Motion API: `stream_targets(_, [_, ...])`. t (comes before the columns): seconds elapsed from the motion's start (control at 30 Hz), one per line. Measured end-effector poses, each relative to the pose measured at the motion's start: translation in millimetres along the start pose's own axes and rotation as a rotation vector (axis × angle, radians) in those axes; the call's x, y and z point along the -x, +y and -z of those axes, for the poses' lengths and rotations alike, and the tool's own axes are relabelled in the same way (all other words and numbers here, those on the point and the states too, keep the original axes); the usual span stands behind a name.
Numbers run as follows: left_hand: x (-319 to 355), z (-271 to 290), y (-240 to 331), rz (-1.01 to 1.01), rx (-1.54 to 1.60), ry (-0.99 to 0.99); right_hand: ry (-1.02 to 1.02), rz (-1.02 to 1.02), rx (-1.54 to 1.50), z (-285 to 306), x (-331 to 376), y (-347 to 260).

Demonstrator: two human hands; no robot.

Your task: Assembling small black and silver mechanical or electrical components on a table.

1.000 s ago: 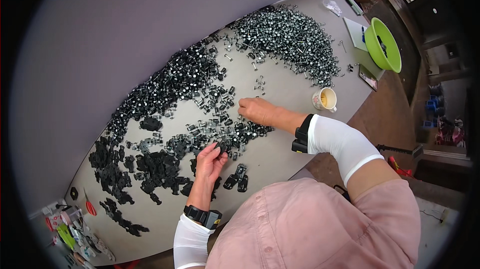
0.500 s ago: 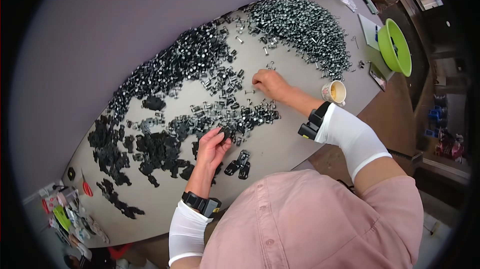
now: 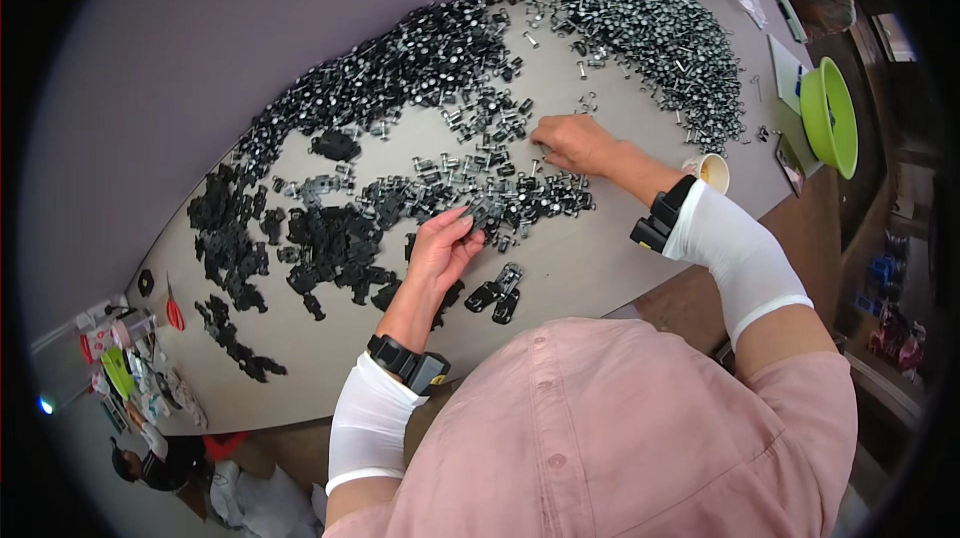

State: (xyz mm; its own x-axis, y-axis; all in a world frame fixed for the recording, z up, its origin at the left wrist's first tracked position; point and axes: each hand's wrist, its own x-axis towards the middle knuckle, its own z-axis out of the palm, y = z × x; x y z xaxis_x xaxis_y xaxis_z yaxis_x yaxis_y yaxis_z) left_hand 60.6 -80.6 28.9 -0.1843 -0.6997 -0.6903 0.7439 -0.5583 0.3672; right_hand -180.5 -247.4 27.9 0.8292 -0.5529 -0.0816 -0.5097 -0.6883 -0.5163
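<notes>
Black plastic clip (image 3: pixel 487 210) sits pinched in the left hand's (image 3: pixel 443 246) fingertips, above the surface (image 3: pixel 590 268); right hand (image 3: pixel 572 142), fingers narrowed, picks among loose metal pieces (image 3: pixel 520 193) just beyond; a careless sweep could scatter them into neighbouring piles.

Grey table (image 3: pixel 590 268) strewn with black clips (image 3: pixel 330 248), metal screws (image 3: pixel 650 28).
</notes>
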Motion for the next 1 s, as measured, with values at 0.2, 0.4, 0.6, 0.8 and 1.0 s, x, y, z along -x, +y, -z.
stream_targets(0.2, [-4.2,-4.5,0.0,-0.015,0.014,0.011,0.067,0.09,-0.289,0.0,-5.9,-84.4])
stream_targets(0.4, [0.3,-12.8,2.6,-0.02,-0.045,0.022,0.04,0.142,-0.223,-10.7,-11.7,-90.5])
stream_targets(0.6, [2.5,-16.5,4.5,-0.049,-0.16,0.087,-0.048,0.083,-0.264,-6.1,-12.6,-98.3])
stream_targets(0.8, [7.7,-13.5,5.9,-0.055,-0.057,0.003,-0.04,0.08,-0.315,-4.4,-13.1,-101.5])
stream_targets(1.0, [8.1,-6.7,18.5,-0.026,-0.156,-0.098,0.073,0.067,-0.439,-11.0,-11.0,-111.6])
